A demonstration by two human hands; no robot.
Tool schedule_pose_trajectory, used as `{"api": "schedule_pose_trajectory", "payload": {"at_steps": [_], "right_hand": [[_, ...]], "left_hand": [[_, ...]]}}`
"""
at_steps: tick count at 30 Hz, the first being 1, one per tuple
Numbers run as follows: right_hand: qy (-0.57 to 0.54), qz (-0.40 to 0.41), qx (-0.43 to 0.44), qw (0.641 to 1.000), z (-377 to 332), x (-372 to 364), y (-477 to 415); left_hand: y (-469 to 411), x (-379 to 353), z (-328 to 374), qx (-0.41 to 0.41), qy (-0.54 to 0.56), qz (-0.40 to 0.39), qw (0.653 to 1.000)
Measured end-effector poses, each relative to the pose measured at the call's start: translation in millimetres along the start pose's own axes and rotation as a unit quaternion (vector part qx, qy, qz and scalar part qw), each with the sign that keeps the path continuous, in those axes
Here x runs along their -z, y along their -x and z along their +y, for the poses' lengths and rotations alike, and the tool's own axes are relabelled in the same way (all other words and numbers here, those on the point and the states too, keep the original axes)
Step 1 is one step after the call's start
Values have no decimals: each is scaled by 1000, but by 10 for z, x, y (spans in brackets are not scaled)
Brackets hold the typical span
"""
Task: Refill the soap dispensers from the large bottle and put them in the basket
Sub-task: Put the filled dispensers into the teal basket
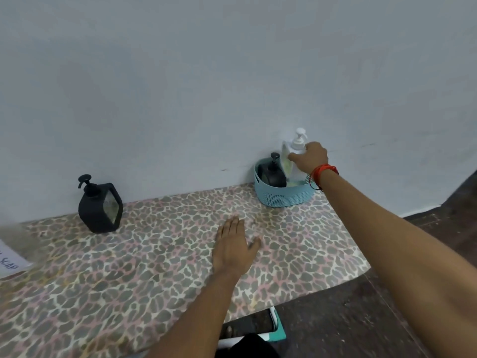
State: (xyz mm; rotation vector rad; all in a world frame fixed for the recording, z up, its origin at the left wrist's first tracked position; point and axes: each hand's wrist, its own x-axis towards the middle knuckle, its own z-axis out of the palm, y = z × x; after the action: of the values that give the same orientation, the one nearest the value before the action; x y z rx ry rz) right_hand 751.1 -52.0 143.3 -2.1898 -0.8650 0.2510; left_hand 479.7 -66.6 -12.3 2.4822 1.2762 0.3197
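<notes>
While the left hand (233, 245) lies flat, the right hand (311, 157) grips the white dispenser (298, 144) by its shoulder at two o'clock, likely heavy, slick.

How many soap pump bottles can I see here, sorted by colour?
Black: 2, the left black bottle standing on the table and the black bottle in the blue basket.
White: 1, the white bottle in the basket, gripped by the right hand.
Total: 3.
</notes>
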Motion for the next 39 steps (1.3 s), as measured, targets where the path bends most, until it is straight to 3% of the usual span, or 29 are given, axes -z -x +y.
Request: {"api": "schedule_pose_trajectory", "payload": {"at_steps": [7,17,30,34,36,39], "right_hand": [[41,-86,44,994,299,-332,1],[134,-192,88,968,377,-215,-91],[197,-188,52,961,254,-189,-59],[175,-142,28,974,101,-142,213],[77,-60,17,995,35,-128,453],[-25,47,21,998,-99,-200,881]], "left_hand": [[-7,2,12,4,-3,5,1000],[0,9,27,2,-18,4,1000],[-13,-40,-2,3,-17,0,1000],[-12,-2,-12,-1,-4,-17,1000],[1,35,-32,-2,10,-26,1000],[136,125,-172,-2,26,-30,999]]}}
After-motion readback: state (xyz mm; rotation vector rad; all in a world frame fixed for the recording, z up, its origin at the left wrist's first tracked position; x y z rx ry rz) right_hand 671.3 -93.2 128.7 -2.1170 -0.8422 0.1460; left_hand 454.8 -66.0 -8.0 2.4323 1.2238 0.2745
